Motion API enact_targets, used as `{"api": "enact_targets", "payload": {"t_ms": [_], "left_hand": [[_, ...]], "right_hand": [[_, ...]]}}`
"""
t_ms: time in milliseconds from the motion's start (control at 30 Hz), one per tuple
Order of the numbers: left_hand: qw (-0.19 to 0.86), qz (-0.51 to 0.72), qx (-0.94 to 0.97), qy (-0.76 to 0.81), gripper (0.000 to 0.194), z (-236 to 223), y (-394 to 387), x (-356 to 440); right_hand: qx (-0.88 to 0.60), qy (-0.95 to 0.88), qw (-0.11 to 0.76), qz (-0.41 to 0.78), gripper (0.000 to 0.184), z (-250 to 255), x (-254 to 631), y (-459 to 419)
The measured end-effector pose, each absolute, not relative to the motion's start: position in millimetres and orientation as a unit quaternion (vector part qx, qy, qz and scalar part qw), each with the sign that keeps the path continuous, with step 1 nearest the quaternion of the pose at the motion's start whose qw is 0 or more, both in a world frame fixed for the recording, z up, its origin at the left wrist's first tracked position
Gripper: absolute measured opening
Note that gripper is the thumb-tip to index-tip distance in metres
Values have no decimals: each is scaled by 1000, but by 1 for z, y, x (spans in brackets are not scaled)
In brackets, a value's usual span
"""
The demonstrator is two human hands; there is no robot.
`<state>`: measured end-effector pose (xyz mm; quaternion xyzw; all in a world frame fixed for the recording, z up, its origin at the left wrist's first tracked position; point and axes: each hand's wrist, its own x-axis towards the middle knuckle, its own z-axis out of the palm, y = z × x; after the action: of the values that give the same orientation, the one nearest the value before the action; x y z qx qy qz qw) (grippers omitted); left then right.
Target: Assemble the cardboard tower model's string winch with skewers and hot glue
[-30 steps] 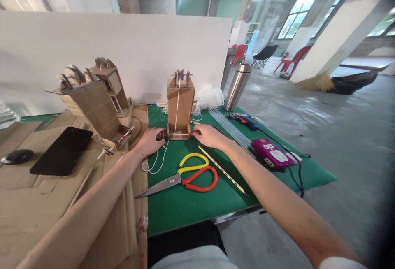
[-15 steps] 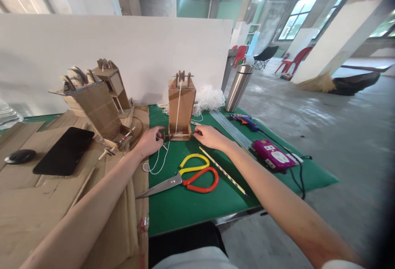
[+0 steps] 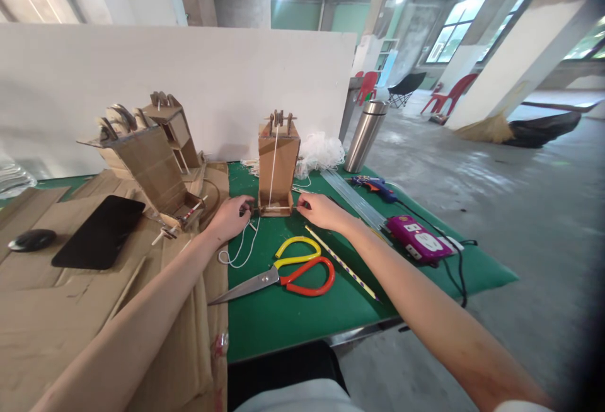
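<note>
A cardboard well model stands upright on the green mat. Small cardboard wheels sit on its top, and a white string runs down its front to a thin axle stick across the low base. At the stick's left end, my left hand is closed around a small crank piece that its fingers mostly hide. My right hand pinches at the stick's right end. Loose white string curls below my left hand. Scissors and a spotted pencil lie in front.
Two more cardboard models stand at left on cardboard sheets, near a black phone and mouse. At right are glue sticks, a glue gun, a purple power strip and a steel flask.
The fingers of my left hand have shifted slightly at the crank end. My right hand stays at the stick's other end, and the cardboard model keeps its place.
</note>
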<state>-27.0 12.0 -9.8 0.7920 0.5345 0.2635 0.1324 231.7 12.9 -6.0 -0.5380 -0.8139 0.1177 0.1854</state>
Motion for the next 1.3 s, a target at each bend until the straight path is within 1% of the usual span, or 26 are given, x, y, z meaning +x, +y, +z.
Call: {"api": "enact_targets", "payload": {"t_ms": [267,500,633,767,967,1300], "left_hand": [[115,253,797,536,33,-10,12,-27],[153,264,785,540,35,-11,14,-27],[167,268,784,535,40,-13,14,-29],[152,258,797,525,46,-15,16,-30],[145,261,799,523,41,-16,17,-29],[137,248,798,532,41,-12,15,-28]], "right_hand": [[-536,-813,192,121,11,-4,231,10],[-534,-815,192,119,11,-4,231,11],[-533,-815,195,117,11,-5,231,12],[-534,-814,195,122,11,-6,231,12],[-531,-814,199,125,11,-5,232,11],[-536,-812,196,122,12,-7,232,13]]}}
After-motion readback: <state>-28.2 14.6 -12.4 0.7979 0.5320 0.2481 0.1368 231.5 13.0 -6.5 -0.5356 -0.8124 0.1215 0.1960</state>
